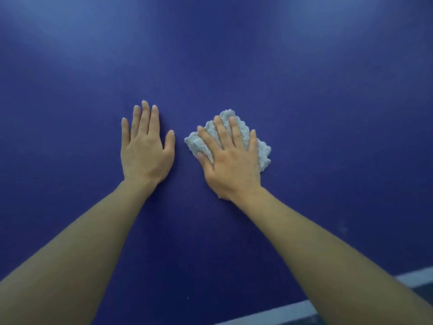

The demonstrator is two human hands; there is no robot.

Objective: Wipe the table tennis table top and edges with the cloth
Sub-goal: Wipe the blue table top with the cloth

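I see both of my hands laid flat on the dark blue surface (234,66) of the table tennis table, arms reaching forward from the bottom corners of the view. My left hand (146,148) lies palm down straight on the bare blue top, fingers extended and close together, thumb spread to the side, holding nothing. My right hand (230,164) presses down on the cloth (263,152), a crumpled, nubbly white-grey rag bunched under the palm; the fingers are straight and slightly fanned over it rather than curled round it, and the fabric sticks out beyond the fingertips and past both sides of the hand. The cloth sits on the top just beside my left hand, with a strip of blue showing between them. Near the lower right corner a white line (269,313) marks the near edge of the top, partly crossed by my right forearm. Soft glare lightens the far corners.
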